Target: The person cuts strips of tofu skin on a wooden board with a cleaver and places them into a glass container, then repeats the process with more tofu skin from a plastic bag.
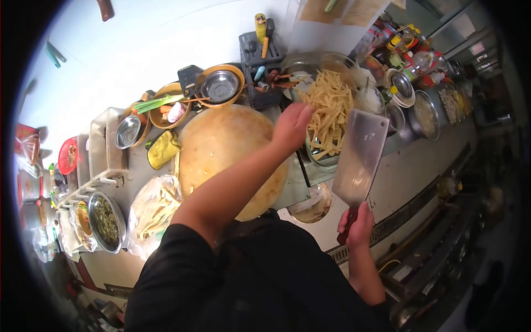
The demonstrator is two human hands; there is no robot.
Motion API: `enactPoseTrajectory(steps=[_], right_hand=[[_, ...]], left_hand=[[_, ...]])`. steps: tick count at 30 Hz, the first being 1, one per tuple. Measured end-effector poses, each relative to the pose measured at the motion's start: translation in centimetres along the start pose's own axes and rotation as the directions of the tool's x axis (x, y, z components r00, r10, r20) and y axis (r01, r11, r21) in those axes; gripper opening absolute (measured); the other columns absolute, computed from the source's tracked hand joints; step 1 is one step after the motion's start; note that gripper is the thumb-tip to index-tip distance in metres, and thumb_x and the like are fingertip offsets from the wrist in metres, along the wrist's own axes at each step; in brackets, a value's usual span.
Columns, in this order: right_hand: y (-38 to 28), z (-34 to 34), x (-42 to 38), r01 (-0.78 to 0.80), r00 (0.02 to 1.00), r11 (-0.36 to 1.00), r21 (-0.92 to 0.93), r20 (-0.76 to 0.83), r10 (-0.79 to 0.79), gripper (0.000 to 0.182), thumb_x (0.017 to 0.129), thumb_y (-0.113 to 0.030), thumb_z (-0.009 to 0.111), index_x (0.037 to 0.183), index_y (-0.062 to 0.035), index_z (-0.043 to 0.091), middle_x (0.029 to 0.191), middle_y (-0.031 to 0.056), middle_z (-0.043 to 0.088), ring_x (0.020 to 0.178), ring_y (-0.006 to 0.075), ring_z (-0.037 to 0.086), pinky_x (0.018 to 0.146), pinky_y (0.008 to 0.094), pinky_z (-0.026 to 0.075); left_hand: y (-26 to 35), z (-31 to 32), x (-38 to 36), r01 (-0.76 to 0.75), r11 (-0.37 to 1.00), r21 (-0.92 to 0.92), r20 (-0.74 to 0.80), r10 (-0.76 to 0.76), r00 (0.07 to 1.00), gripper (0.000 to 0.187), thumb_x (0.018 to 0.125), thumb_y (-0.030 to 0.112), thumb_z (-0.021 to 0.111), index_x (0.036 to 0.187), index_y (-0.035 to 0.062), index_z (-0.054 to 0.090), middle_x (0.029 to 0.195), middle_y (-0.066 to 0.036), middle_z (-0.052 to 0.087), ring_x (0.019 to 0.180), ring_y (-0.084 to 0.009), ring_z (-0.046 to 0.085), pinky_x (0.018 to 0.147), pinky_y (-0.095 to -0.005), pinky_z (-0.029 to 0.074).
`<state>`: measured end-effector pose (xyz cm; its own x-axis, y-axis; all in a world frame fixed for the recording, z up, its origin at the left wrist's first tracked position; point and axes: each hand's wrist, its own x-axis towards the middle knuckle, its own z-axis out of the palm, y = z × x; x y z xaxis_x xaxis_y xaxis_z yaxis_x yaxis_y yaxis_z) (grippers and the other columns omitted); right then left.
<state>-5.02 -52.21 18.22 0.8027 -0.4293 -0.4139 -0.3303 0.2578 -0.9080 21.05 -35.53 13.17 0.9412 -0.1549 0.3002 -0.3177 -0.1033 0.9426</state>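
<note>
My right hand [360,226] is wrapped around the dark handle of a cleaver [359,157], its broad blade pointing up. Reaching across my body, my left hand [295,126] is at the near-left edge of a heap of pale yellow cut strips [330,105] in a clear container [325,165]. Its fingers look curled together, and whatever they may hold is hidden. The strips resemble cut potato. A round wooden chopping board [221,146] lies beneath my left forearm, with a few small scraps on it.
A yellow cloth [164,149], a bag of pale strips [155,213] and a metal bowl of dark green food [106,222] lie left of the board. Bowls, one with a steel dish [219,86], and a knife rack [264,88] stand behind. Bottles [423,63] crowd the far right.
</note>
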Motion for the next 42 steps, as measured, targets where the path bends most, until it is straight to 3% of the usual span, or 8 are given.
enactPoseTrajectory(steps=[3, 10, 20, 22, 28, 35, 37, 42], right_hand=[[1.8, -0.2, -1.2, -0.021, 0.985, 0.998, -0.064, 0.173, 0.031, 0.039, 0.110, -0.035, 0.037, 0.089, -0.0052, 0.051, 0.059, 0.0065, 0.053, 0.043, 0.0140, 0.048, 0.042, 0.0272, 0.041], [5.8, 3.9, 0.5, -0.081, 0.889, 0.924, -0.374, 0.392, 0.237, 0.036, 0.108, -0.034, 0.045, 0.087, -0.0058, 0.054, 0.058, 0.0017, 0.051, 0.043, 0.0099, 0.046, 0.042, 0.0256, 0.040], [7.6, 8.6, 3.6, -0.004, 0.848, 0.838, -0.546, 0.443, 0.293, 0.040, 0.107, -0.040, 0.046, 0.081, -0.0098, 0.051, 0.055, 0.0008, 0.048, 0.040, 0.0101, 0.043, 0.039, 0.0265, 0.036], [7.8, 8.9, 4.0, -0.027, 0.867, 0.804, -0.595, 0.387, 0.315, 0.039, 0.106, -0.041, 0.049, 0.096, -0.0055, 0.061, 0.055, -0.0002, 0.048, 0.041, 0.0087, 0.043, 0.040, 0.0260, 0.035], [8.5, 8.9, 4.0, -0.035, 0.865, 0.793, -0.608, 0.378, 0.329, 0.037, 0.106, -0.040, 0.048, 0.095, -0.0068, 0.061, 0.055, -0.0002, 0.048, 0.040, 0.0091, 0.042, 0.040, 0.0265, 0.035], [8.1, 9.3, 3.9, -0.048, 0.877, 0.819, -0.572, 0.369, 0.308, 0.037, 0.106, -0.041, 0.048, 0.092, -0.0086, 0.059, 0.055, 0.0000, 0.048, 0.040, 0.0097, 0.041, 0.040, 0.0264, 0.034], [8.2, 9.4, 3.8, -0.072, 0.881, 0.827, -0.558, 0.353, 0.314, 0.037, 0.106, -0.041, 0.048, 0.092, -0.0088, 0.059, 0.056, -0.0001, 0.048, 0.040, 0.0096, 0.041, 0.039, 0.0263, 0.034], [8.6, 9.5, 3.7, -0.115, 0.889, 0.833, -0.541, 0.318, 0.329, 0.036, 0.106, -0.041, 0.048, 0.093, -0.0088, 0.059, 0.056, -0.0003, 0.048, 0.039, 0.0093, 0.041, 0.039, 0.0261, 0.034]], left_hand=[[-3.7, -6.6, -8.0, 0.093, 0.978, 0.189, 0.057, -0.105, 0.993, 0.020, 0.095, 0.020, 0.062, 0.103, 0.0011, 0.065, 0.105, -0.019, 0.064, 0.103, -0.0382, 0.060, 0.089, -0.0423, 0.048], [-6.8, -18.5, -24.2, -0.268, 0.634, 0.725, 0.377, -0.040, 0.926, 0.030, 0.083, 0.020, 0.073, 0.111, 0.0102, 0.069, 0.121, -0.011, 0.062, 0.117, -0.0320, 0.057, 0.097, -0.0448, 0.048], [-9.0, -14.6, -21.7, -0.320, 0.687, 0.652, 0.507, -0.081, 0.858, 0.011, 0.087, 0.019, 0.063, 0.092, 0.0092, 0.063, 0.098, -0.008, 0.061, 0.098, -0.0289, 0.058, 0.083, -0.0410, 0.050], [-8.0, -15.5, -22.2, -0.263, 0.706, 0.658, 0.489, -0.135, 0.862, 0.017, 0.085, 0.018, 0.066, 0.099, 0.0097, 0.064, 0.104, -0.008, 0.062, 0.105, -0.0288, 0.059, 0.086, -0.0409, 0.051], [-6.1, -25.6, -27.2, -0.099, 0.497, 0.862, 0.163, -0.088, 0.983, 0.034, 0.075, 0.015, 0.066, 0.107, 0.0056, 0.066, 0.119, -0.017, 0.059, 0.118, -0.0356, 0.053, 0.104, -0.0488, 0.042], [-6.7, -28.4, -25.3, -0.244, 0.403, 0.882, 0.257, 0.022, 0.966, 0.025, 0.083, 0.013, 0.061, 0.107, 0.0053, 0.063, 0.115, -0.015, 0.061, 0.116, -0.0339, 0.055, 0.102, -0.0447, 0.043], [-6.6, -27.5, -23.2, -0.113, 0.538, 0.836, 0.248, -0.186, 0.951, 0.024, 0.083, 0.011, 0.059, 0.107, 0.0070, 0.062, 0.111, -0.013, 0.062, 0.111, -0.0308, 0.056, 0.095, -0.0435, 0.045], [-6.5, -27.9, -17.4, -0.255, 0.495, 0.831, 0.371, -0.151, 0.916, 0.017, 0.085, 0.012, 0.055, 0.101, 0.0091, 0.060, 0.096, -0.010, 0.058, 0.097, -0.0296, 0.056, 0.089, -0.0418, 0.044]])
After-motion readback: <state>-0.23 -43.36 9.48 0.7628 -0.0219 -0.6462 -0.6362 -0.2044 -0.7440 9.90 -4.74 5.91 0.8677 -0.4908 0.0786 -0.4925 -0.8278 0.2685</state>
